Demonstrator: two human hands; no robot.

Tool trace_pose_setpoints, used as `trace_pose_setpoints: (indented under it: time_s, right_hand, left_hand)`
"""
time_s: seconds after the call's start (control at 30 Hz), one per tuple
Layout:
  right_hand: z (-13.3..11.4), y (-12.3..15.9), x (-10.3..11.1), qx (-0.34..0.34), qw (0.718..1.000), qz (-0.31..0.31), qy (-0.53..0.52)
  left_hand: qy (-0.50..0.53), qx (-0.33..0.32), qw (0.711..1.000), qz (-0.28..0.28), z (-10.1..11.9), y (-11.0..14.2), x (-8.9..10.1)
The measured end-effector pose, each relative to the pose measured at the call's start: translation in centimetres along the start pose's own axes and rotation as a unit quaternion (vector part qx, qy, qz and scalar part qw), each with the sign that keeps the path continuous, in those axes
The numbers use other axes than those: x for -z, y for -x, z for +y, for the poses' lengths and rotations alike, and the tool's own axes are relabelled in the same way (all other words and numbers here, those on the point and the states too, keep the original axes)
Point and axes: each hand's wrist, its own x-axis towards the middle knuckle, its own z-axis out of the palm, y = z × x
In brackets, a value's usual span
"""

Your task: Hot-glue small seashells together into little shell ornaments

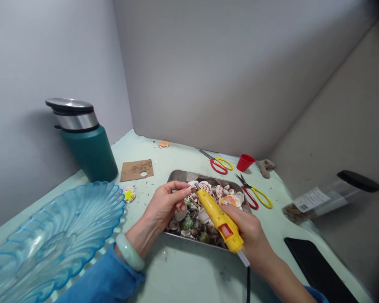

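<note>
My right hand is wrapped round a yellow hot glue gun, its nozzle pointing up and left, with a clear glue stick sticking out of the back. Thumb and forefinger of my left hand are pinched close to the nozzle tip. Whatever they hold is too small to make out against the whitish shells behind. Both hands are over a metal tray filled with seashells, some green, some white with brown specks. A pinkish-orange decorated piece lies on the shells near my right thumb.
Left stand a blue scalloped plate, a green bottle and brown cardboard. Behind the tray are two pairs of scissors and a red cup. At right are a clear jar and a black phone-like slab.
</note>
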Motion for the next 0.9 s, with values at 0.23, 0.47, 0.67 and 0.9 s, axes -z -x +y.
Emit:
trace_pose_setpoints:
  time_s: [0.23,0.47,0.67,0.9]
  right_hand:
    - [0.03,0.10,-0.02,-0.009,0.999,-0.031,-0.005]
    - [0.27,0.41,-0.18,-0.025,1.000,-0.011,0.006]
    - [0.11,0.28,-0.11,-0.008,0.999,-0.031,-0.003]
    - [0.11,0.25,-0.10,-0.010,1.000,-0.014,0.010]
  left_hand:
    - [-0.005,0.006,1.000,0.005,0.08,0.10,-0.05]
    - [0.006,0.001,1.000,0.010,0.22,0.12,-0.20]
    - [0.011,0.007,1.000,0.017,0.38,0.18,-0.32]
    - [0.010,0.004,1.000,0.004,0.29,0.19,-0.18]
